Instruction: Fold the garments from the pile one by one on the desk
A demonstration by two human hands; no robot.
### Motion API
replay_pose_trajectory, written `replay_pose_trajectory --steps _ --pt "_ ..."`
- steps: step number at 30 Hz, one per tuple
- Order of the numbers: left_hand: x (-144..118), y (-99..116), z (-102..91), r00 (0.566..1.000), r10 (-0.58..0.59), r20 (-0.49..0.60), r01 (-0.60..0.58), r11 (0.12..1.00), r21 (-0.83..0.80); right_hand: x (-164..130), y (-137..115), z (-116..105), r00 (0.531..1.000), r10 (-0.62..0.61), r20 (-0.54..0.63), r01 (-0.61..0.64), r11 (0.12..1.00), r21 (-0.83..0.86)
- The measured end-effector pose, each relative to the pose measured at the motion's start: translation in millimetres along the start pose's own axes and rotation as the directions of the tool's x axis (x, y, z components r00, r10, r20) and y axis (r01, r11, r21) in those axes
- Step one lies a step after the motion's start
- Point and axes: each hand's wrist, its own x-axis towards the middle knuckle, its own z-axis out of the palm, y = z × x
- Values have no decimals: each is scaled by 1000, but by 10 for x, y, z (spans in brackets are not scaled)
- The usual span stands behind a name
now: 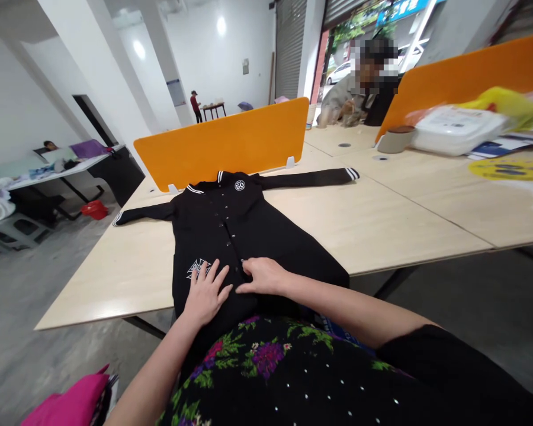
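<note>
**Two hands flat on a spread black jacket**

Two bare hands rest on the lower front of a black button-front jacket, which lies face up on the pale wooden table directly ahead of the person, its hem hanging over the near edge. The left hand lies palm down with fingers spread wide, just below a white cross emblem on the chest panel. The right hand sits just beside it, fingers curled close together at the button line; whether it pinches a button or only presses the cloth I cannot tell.

Beyond the hands, the sleeves stretch out to either side, ending in striped cuffs, and a round white badge sits near the striped collar. The cloth looks soft, limp and fairly light, likely to sag and bunch when lifted; the shoulders, the collar or the placket edges look the surest places to take hold.

Farther off past the collar stands an orange divider panel. Well to the right of the hands, another person sits at the far end of the table, near a white container.
</note>
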Motion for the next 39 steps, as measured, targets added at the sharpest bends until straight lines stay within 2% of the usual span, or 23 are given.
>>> replay_pose_trajectory --steps 2,6,12,15,17,20,22,24,25,27,29,33,36,39 --pt "13 -74 -1 1000 -4 23 4 1000 -5 -114 -10 -44 998 18 54 -19 1000 13" --pt "22 -206 -7 999 31 31 -31 999 -9 -263 43 -81 997 18 78 -21 999 35" --pt "7 -287 -22 997 74 13 -73 996 -58 -415 -264 116 998 39 -48 -50 968 -247" --pt "2 -286 -57 997 62 42 -59 995 -85 -426 -328 167 998 25 -49 -37 963 -268" --pt "-10 -295 -84 996 63 70 -55 993 -102 -415 -281 125 999 20 -35 -27 975 -219" --pt "-40 -329 -110 991 76 113 -60 989 -136 -392 -180 -12 999 39 -20 -40 998 -43" --pt "-62 -355 -112 988 86 127 -65 985 -162 -384 -152 -93 995 27 -92 -16 993 114" --pt "-78 -377 -100 988 89 123 -66 982 -179 -384 -164 -115 982 -3 -189 52 965 259" --pt "-83 -386 -90 989 88 120 -65 981 -184 -387 -176 -101 980 -26 -199 90 944 318" --pt "-90 -402 -70 990 81 118 -58 981 -186 -396 -193 -35 987 -122 -101 153 896 417" --pt "-92 -412 -61 989 78 124 -53 980 -191 -414 -181 44 971 -236 32 193 858 475" --pt "-72 -328 -127 995 39 87 -22 980 -198 -494 -50 166 935 -336 114 251 853 458" --pt "-22 -116 -226 996 86 -23 -89 983 -163 -573 106 278 923 -320 214 225 899 375" --pt "36 118 -257 961 270 -64 -277 951 -140 -652 244 410 954 -192 232 123 951 283"
